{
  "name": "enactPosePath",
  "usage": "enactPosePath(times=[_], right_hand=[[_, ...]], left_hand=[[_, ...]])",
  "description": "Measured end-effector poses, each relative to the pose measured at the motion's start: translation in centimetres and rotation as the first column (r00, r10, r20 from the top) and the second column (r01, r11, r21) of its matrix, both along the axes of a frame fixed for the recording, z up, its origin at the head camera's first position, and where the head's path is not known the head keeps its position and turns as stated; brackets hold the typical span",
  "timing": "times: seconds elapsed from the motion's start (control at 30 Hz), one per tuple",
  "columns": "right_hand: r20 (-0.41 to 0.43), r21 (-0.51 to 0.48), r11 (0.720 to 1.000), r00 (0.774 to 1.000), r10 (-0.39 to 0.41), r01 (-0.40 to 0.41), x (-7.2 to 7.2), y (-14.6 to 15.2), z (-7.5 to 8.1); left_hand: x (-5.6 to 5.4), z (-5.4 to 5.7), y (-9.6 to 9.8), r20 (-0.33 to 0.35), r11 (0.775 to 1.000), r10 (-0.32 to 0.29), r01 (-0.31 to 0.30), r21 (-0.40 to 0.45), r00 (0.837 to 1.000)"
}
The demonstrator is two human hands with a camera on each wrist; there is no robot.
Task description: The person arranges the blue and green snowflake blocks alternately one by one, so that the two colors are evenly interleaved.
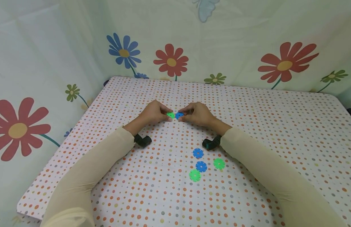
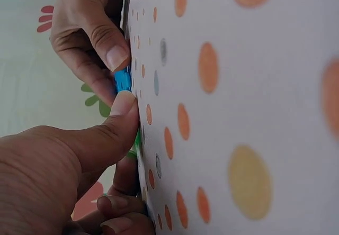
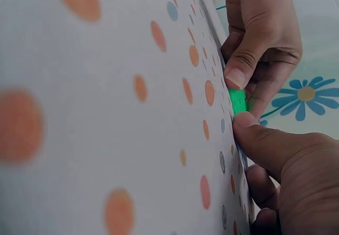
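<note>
L hand pinches green disc, R hand blue disc; both pt. hid, contact btwn unclear.

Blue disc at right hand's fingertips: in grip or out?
In grip: head view shows the right hand pinching the blue disc between thumb and finger.

Left arm and right arm in long cream sleeves, reaching forward and angling inward, left hand and right hand close together, thumbs pointing toward each other, each pinching between thumb and fingers
</note>
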State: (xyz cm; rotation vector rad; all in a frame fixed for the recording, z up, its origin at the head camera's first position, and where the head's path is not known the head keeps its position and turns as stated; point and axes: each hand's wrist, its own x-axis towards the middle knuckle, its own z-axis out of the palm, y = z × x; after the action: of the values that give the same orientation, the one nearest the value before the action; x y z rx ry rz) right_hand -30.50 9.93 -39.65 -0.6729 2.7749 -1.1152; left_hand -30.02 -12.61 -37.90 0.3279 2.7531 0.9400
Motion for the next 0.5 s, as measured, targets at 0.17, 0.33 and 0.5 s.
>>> enactPosePath(times=[0.17,0.33,0.5], right_hand=[[0.018,0.018,1.000,1.000,-0.010,0.010,-0.10,-0.14,-0.03],[0.024,0.038,0.999,1.000,-0.013,0.012,-0.12,-0.19,0.12],[0.027,0.043,0.999,0.999,-0.017,0.016,-0.11,-0.23,0.24]], left_hand=[[-0.11,-0.11,-0.10,-0.012,1.000,-0.001,0.001,-0.016,1.000],[-0.20,-0.22,-0.15,-0.018,1.000,-0.003,0.003,-0.025,1.000],[-0.18,-0.20,-0.07,-0.021,1.000,-0.012,0.012,-0.007,1.000]])
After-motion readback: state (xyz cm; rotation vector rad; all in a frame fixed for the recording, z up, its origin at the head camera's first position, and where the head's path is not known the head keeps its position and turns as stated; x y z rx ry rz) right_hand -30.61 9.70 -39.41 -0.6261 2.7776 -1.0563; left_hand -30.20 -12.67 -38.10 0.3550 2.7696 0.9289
